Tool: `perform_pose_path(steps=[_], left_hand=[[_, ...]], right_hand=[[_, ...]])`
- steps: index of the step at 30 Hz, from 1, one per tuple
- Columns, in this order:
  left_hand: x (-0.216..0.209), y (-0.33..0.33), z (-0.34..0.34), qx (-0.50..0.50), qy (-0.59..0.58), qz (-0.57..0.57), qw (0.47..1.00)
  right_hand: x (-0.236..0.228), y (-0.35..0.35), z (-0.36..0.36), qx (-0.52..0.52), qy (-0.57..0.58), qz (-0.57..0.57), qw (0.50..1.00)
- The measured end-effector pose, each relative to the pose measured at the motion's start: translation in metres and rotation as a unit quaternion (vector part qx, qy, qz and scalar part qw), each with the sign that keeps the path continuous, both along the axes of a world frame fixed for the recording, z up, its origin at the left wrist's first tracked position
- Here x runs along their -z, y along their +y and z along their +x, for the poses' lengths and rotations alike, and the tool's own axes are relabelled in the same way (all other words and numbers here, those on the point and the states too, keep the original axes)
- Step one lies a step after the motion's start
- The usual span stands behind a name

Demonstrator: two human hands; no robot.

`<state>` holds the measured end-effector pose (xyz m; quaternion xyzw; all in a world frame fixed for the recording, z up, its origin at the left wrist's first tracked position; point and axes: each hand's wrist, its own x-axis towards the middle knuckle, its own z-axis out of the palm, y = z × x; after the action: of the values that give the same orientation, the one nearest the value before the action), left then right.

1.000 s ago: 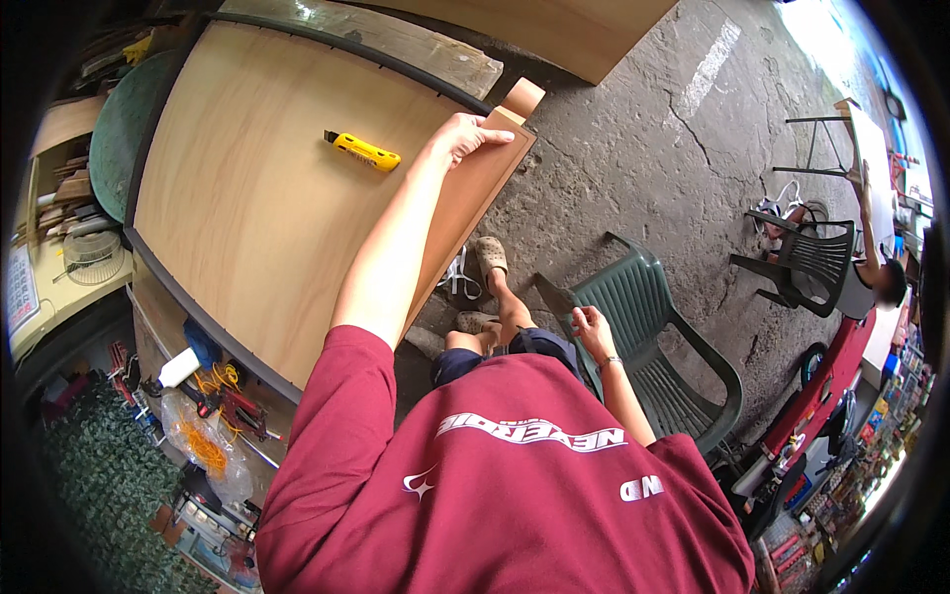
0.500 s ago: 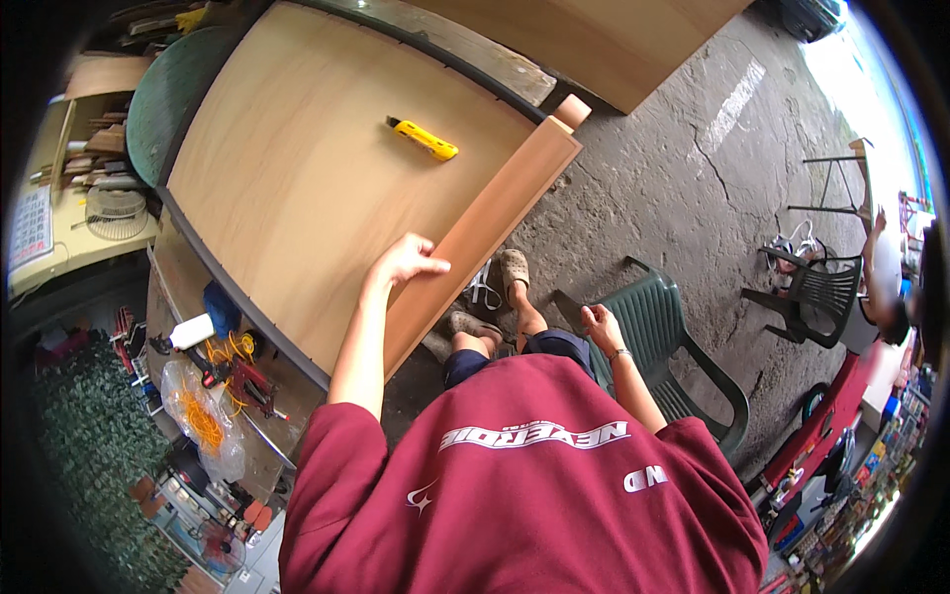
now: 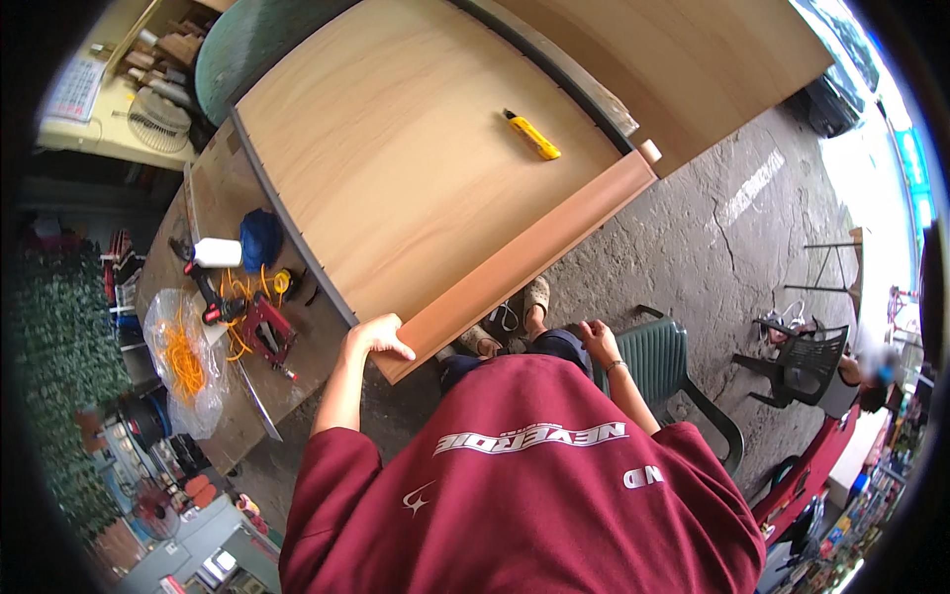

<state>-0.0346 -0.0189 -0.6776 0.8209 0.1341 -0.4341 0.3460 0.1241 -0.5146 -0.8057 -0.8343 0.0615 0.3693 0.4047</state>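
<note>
A pale wood panel (image 3: 416, 139) with dark edging lies flat in front of me. Along its near right side runs a reddish-brown wooden strip (image 3: 524, 262). My left hand (image 3: 376, 337) is closed on the strip's near left end, thumb across its top. On the panel, well away from both hands, rests a yellow utility knife (image 3: 534, 137). My right hand (image 3: 598, 343) hangs low beside my thigh, close to a green plastic chair (image 3: 653, 366). Its fingers are loosely bent and apart, with nothing seen in them.
On the workbench (image 3: 223, 441) left of the panel lie a power drill (image 3: 210, 297), a dark red tool (image 3: 267, 332), a white bottle (image 3: 218, 253) and orange cord in a plastic bag (image 3: 183, 361). Another large panel (image 3: 693, 69) stands beyond. A dark chair (image 3: 802, 361) is at right.
My left hand has slid along the strip to its near left end. The view has shifted left, so more of the workbench shows. My right hand stays low by my thigh.
</note>
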Motion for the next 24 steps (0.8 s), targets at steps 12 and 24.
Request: perform_pose_path(steps=[12, 24], left_hand=[[0.002, 0.021, -0.046, 0.107, -0.095, 0.045, 0.989], [-0.016, 0.026, -0.11, -0.161, -0.343, 0.234, 0.895]], right_hand=[[0.01, 0.027, -0.051, -0.182, -0.103, -0.058, 0.976], [0.035, -0.002, -0.044, -0.267, -0.112, -0.083, 0.954]])
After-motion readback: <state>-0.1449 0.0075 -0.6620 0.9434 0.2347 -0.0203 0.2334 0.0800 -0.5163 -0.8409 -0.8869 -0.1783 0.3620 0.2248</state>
